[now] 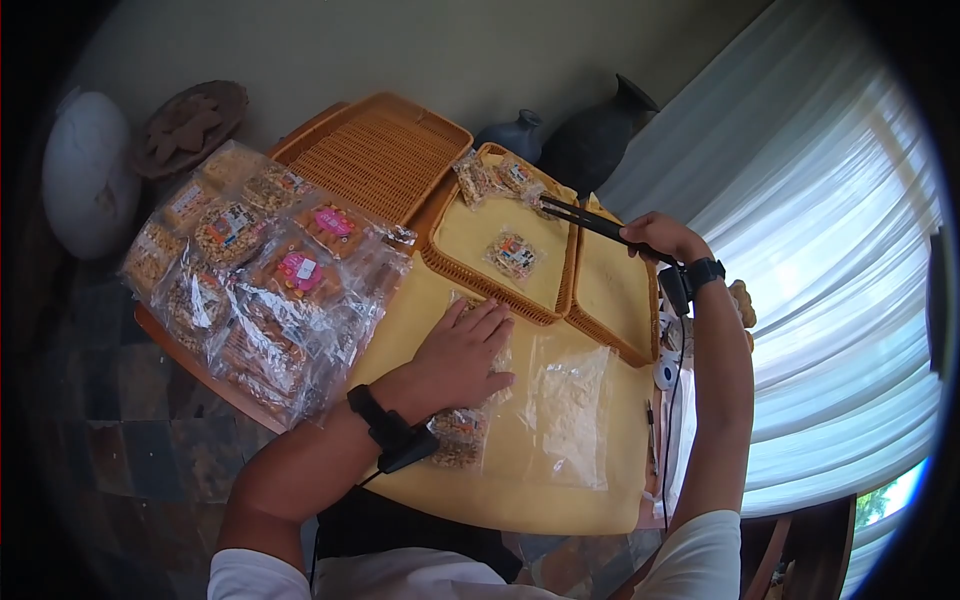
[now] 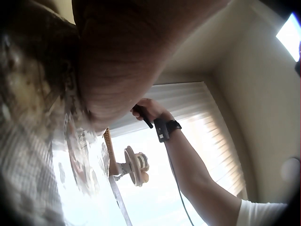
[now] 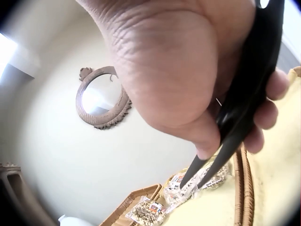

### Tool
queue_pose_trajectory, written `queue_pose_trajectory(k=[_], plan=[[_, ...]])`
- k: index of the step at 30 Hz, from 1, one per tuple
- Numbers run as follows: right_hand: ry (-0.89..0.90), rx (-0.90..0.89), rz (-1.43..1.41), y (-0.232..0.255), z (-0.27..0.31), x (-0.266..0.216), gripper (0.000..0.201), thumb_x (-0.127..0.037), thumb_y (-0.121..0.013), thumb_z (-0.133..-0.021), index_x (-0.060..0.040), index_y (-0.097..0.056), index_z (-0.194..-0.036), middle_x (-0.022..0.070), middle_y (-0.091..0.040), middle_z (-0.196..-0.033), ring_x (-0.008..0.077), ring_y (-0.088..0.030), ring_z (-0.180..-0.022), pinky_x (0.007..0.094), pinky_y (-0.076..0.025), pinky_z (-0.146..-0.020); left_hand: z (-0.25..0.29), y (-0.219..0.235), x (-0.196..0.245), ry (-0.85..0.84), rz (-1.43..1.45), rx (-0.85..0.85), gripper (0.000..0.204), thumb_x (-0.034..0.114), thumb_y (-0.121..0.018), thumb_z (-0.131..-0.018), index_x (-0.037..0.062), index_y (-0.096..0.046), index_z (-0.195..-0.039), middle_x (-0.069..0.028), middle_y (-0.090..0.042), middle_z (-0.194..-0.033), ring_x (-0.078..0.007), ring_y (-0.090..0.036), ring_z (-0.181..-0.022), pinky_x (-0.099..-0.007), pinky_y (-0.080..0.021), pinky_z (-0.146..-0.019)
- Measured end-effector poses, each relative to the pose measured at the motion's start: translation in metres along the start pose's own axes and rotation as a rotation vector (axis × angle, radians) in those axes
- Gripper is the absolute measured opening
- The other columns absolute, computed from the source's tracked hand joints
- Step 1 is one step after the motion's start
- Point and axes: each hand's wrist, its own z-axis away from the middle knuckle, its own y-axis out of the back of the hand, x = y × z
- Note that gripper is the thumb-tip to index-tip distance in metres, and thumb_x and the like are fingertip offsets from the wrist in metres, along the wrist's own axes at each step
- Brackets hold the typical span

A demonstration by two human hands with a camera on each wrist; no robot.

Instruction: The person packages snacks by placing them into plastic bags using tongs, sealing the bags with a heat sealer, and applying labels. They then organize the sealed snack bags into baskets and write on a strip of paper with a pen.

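Snack packet [image 1: 471,303] under left hand [image 1: 458,356], fingers extended; right hand [image 1: 662,237] grips tongs [image 1: 600,225].

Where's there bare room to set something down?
The back basket, behind the piled packets; the right basket, below the tongs; and the table strip between the clear bag and front edge. Crowded: the table's left side and the middle basket's far end, where loose packets lie.
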Motion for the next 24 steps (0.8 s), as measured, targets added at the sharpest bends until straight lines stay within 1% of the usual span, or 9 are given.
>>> queue_pose_trajectory(k=[4,6,7,8,11,18,20,23,24], plan=[[0.006,0.073,-0.126,-0.012,-0.010,0.003,0.036,-0.036,-0.065,-0.108,-0.0039,-0.074,-0.094,0.0031,-0.070,-0.079,0.0114,-0.056,-0.060,0.0303,-0.046,-0.055,0.000,-0.001,-0.002,-0.004,0.010,0.004,0.081,0.057,-0.059,-0.103,-0.0024,-0.048,-0.158,-0.0206,-0.044,-0.168,-0.0334,-0.032,-0.161,-0.0539,-0.020,-0.132],[-0.012,-0.060,-0.263,-0.026,-0.017,0.003,0.034,-0.033,-0.063,-0.110,-0.0032,-0.073,-0.097,0.0043,-0.072,-0.082,0.0117,-0.057,-0.061,0.0302,-0.047,-0.054,-0.001,-0.002,-0.002,-0.008,0.006,0.007,0.081,0.057,-0.059,-0.103,-0.0024,-0.048,-0.158,-0.0208,-0.044,-0.168,-0.0334,-0.032,-0.161,-0.0540,-0.020,-0.132],[-0.011,-0.065,-0.341,-0.032,-0.023,0.004,0.031,-0.031,-0.061,-0.112,-0.0030,-0.071,-0.103,0.0042,-0.072,-0.083,0.0111,-0.058,-0.061,0.0294,-0.048,-0.052,-0.001,-0.003,-0.003,-0.012,0.009,0.007,0.082,0.057,-0.059,-0.103,-0.0023,-0.048,-0.158,-0.0209,-0.044,-0.168,-0.0335,-0.032,-0.161,-0.0541,-0.020,-0.132],[-0.002,-0.066,-0.339,-0.039,-0.031,0.006,0.031,-0.031,-0.061,-0.112,-0.0030,-0.071,-0.103,0.0042,-0.072,-0.083,0.0111,-0.058,-0.061,0.0294,-0.048,-0.052,0.000,-0.001,-0.003,-0.006,0.003,0.012,0.082,0.057,-0.059,-0.103,-0.0023,-0.048,-0.158,-0.0209,-0.044,-0.168,-0.0335,-0.032,-0.161,-0.0541,-0.020,-0.132],[-0.017,-0.090,-0.543,-0.056,-0.039,0.007,0.029,-0.032,-0.061,-0.112,-0.0041,-0.066,-0.111,0.0025,-0.070,-0.084,0.0098,-0.059,-0.060,0.0266,-0.046,-0.048,0.000,-0.001,-0.002,-0.012,0.014,-0.003,0.081,0.057,-0.059,-0.103,-0.0022,-0.049,-0.158,-0.0209,-0.043,-0.168,-0.0337,-0.032,-0.161,-0.0540,-0.020,-0.132],[-0.004,-0.141,-0.596,-0.065,-0.065,-0.007,0.026,-0.028,-0.062,-0.112,-0.0047,-0.068,-0.103,0.0021,-0.071,-0.082,0.0095,-0.059,-0.059,0.0273,-0.048,-0.049,-0.001,0.002,0.000,0.007,0.024,-0.030,0.082,0.057,-0.060,-0.103,-0.0022,-0.048,-0.158,-0.0210,-0.042,-0.169,-0.0339,-0.031,-0.162,-0.0533,-0.018,-0.133],[0.027,-0.060,-0.519,-0.069,-0.071,-0.014,0.027,-0.028,-0.063,-0.111,-0.0035,-0.069,-0.102,0.0032,-0.072,-0.082,0.0110,-0.061,-0.059,0.0276,-0.050,-0.051,-0.001,0.003,0.000,0.011,0.023,-0.034,0.082,0.057,-0.060,-0.103,-0.0022,-0.047,-0.158,-0.0209,-0.041,-0.170,-0.0337,-0.030,-0.162,-0.0531,-0.017,-0.133],[0.073,-0.014,-0.480,-0.072,-0.074,-0.022,0.028,-0.029,-0.064,-0.110,-0.0019,-0.070,-0.102,0.0041,-0.073,-0.083,0.0121,-0.064,-0.061,0.0274,-0.052,-0.053,-0.001,0.006,0.001,0.017,0.034,-0.035,0.082,0.056,-0.060,-0.103,-0.0025,-0.047,-0.159,-0.0211,-0.041,-0.170,-0.0334,-0.030,-0.162,-0.0530,-0.016,-0.133],[0.074,-0.016,-0.479,-0.073,-0.076,-0.024,0.028,-0.029,-0.064,-0.110,-0.0019,-0.070,-0.102,0.0041,-0.073,-0.083,0.0121,-0.064,-0.061,0.0274,-0.052,-0.053,-0.002,0.008,0.001,0.027,0.036,-0.069,0.082,0.056,-0.059,-0.103,-0.0019,-0.045,-0.160,-0.0199,-0.038,-0.171,-0.0325,-0.027,-0.163,-0.0527,-0.015,-0.134]])
